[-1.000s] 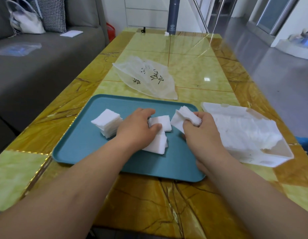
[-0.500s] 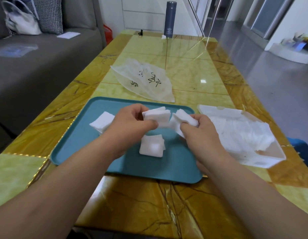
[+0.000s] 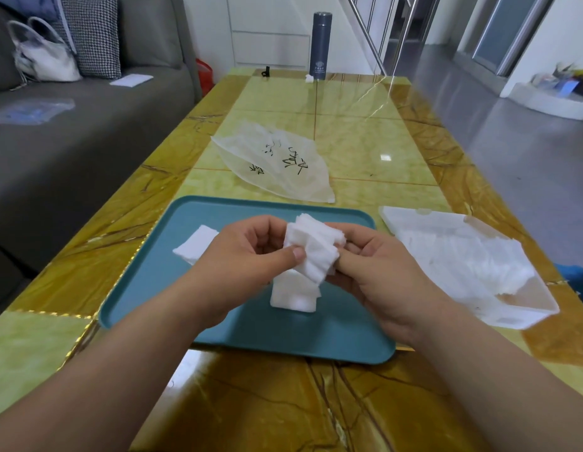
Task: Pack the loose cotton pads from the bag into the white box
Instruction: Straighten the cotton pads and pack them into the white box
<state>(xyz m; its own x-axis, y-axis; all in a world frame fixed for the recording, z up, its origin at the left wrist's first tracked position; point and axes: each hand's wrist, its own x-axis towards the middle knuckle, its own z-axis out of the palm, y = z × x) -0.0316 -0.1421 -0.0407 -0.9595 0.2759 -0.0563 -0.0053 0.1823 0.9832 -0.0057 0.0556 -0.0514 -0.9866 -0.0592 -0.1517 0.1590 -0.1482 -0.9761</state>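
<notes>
Over teal tray (image 3: 218, 308): left hand (image 3: 247, 259) and right hand (image 3: 381, 275) together, pinching fanned cotton pad stack (image 3: 311, 249); risk of shedding pads before white box (image 3: 518, 319) through loose grip.

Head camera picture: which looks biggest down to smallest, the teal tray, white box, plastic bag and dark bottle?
1. teal tray
2. white box
3. plastic bag
4. dark bottle, though it stands farthest away, so its real size is unsure.
</notes>
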